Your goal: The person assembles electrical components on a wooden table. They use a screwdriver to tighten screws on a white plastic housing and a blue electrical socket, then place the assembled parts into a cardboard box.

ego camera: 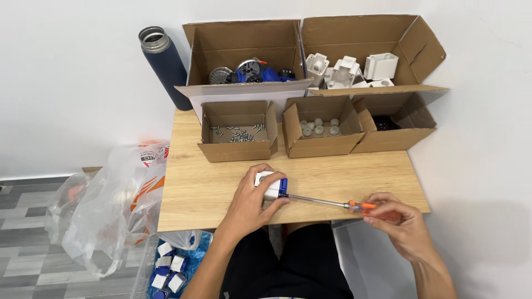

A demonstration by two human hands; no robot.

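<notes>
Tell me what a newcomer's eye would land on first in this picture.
At the table's near edge, the left hand grips a small white and blue block while the right hand holds an orange-handled screwdriver, its tip at the block. Behind them stand open cardboard boxes of screws, caps and plastic parts, with a dark flask at the wall.

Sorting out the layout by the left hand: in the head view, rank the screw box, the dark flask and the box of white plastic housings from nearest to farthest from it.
From the left hand:
1. Screw box, straight behind it.
2. Dark flask, back left, against the wall.
3. Box of white plastic housings, back right.
</notes>
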